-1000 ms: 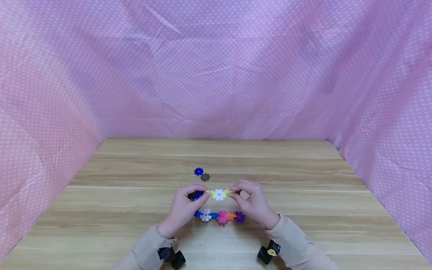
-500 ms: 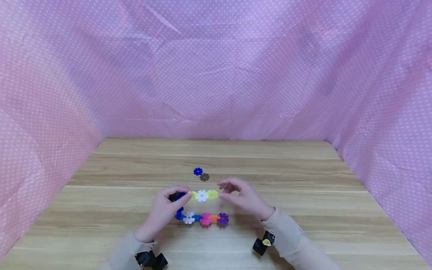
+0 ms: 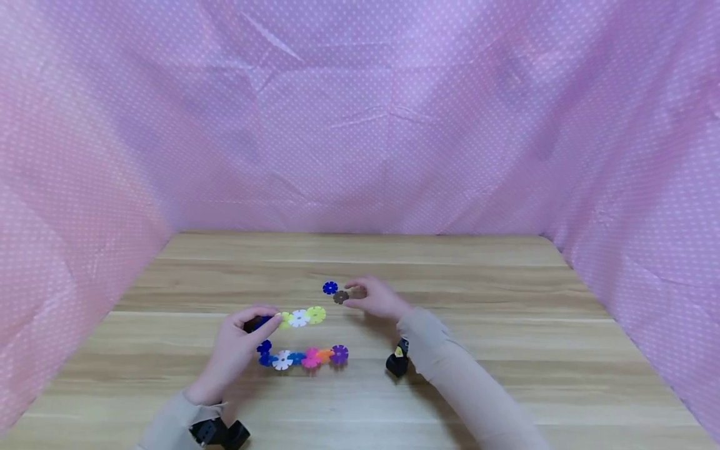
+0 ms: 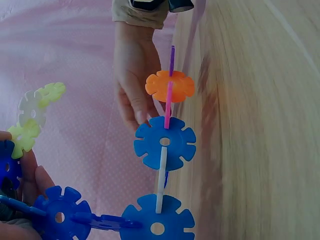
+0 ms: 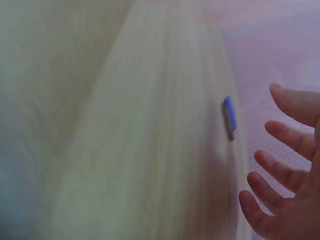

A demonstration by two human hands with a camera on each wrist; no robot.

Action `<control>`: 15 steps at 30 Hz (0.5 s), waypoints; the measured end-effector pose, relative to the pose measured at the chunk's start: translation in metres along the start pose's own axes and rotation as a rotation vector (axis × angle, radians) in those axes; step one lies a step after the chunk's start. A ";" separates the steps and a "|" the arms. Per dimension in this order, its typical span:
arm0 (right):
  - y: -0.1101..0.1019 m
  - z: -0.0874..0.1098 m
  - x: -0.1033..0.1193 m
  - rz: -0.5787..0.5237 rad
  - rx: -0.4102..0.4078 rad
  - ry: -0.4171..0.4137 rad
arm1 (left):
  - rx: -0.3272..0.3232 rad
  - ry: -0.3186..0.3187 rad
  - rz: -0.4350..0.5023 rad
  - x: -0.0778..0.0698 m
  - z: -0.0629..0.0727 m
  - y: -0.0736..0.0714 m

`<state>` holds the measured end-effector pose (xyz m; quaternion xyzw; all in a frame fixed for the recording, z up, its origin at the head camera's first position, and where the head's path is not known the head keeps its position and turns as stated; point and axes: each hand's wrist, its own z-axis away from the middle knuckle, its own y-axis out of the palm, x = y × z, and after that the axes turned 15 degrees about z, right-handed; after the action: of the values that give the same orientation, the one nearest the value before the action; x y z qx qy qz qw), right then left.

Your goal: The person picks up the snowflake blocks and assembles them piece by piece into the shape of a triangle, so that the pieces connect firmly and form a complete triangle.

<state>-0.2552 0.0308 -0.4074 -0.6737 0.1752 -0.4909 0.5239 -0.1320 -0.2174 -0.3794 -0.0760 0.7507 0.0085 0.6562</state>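
My left hand (image 3: pixel 229 347) grips a bent chain of interlocking snowflake discs (image 3: pixel 311 358) by its dark blue part, lifted in front of me. One arm of it, yellow, white and yellow, points right from my fingertips. The lower arm runs through blue, white, pink and orange to a purple disc (image 3: pixel 339 354). In the left wrist view the discs, such as the blue one (image 4: pixel 181 150), slot crosswise into each other. My right hand (image 3: pixel 378 300) is empty and reaches beside a loose brown disc (image 3: pixel 340 298); the right wrist view shows its fingers (image 5: pixel 282 172) spread and relaxed.
A loose dark blue disc (image 3: pixel 330 287) lies against the brown one on the wooden table (image 3: pixel 478 281). Pink dotted cloth (image 3: pixel 360 125) hangs around the back and sides. Black cameras are strapped to both wrists, the right one (image 3: pixel 398 361) low over the table.
My right hand has let go of the chain's yellow end and moved away and left to the loose discs. The left hand has carried the chain to the left.
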 end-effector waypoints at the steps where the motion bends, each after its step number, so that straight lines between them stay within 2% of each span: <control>1: 0.000 -0.003 0.000 0.023 0.016 -0.001 | -0.011 0.002 -0.004 0.001 -0.001 -0.002; 4: 0.001 -0.010 0.001 0.118 0.081 -0.041 | -0.030 0.010 -0.018 0.003 -0.003 -0.008; 10: 0.003 -0.011 0.009 0.306 0.204 -0.105 | -0.036 0.026 -0.033 0.007 -0.004 -0.014; 15: 0.005 -0.005 0.010 0.324 0.239 -0.108 | -0.033 0.048 -0.010 0.009 -0.004 -0.014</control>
<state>-0.2534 0.0183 -0.4074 -0.5952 0.1933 -0.3806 0.6808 -0.1349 -0.2326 -0.3870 -0.0906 0.7656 0.0159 0.6368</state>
